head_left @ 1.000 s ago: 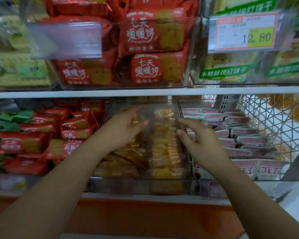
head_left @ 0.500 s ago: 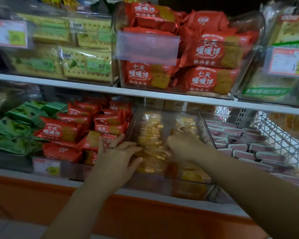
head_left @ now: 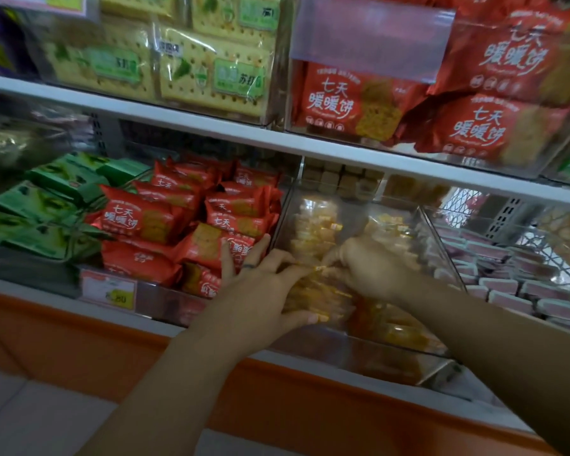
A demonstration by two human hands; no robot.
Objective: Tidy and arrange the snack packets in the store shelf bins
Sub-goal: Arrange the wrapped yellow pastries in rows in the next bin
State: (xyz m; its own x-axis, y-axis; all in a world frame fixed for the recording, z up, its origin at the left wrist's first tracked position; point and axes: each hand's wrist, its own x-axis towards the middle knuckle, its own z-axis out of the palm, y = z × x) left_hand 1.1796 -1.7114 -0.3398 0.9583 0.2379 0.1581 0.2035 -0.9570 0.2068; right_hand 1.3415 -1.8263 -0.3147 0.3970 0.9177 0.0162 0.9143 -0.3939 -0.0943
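Hands closer together than moment ago: left hand (head_left: pixel 260 297) and right hand (head_left: pixel 372 271) now squeeze yellow packets (head_left: pixel 320 301) at near end of clear bin (head_left: pixel 359 345), fingers (head_left: pixel 277 258) curled round them. Row likely being pushed straight.

Inside the clear bin (head_left: pixel 326 347), the fingertips of the right hand (head_left: pixel 372 268) are buried among the yellow packets (head_left: pixel 313 222), so its grip cannot be told, and the left hand (head_left: pixel 260 291) covers the front ones. Left of the bin the price tag (head_left: pixel 109 289) is too blurred to read, as is the print on the pink packets (head_left: pixel 514 284) right of it. Above the bin a frosted label holder (head_left: pixel 369 34) masks part of the red packets (head_left: pixel 336 100), which the top edge cuts off.
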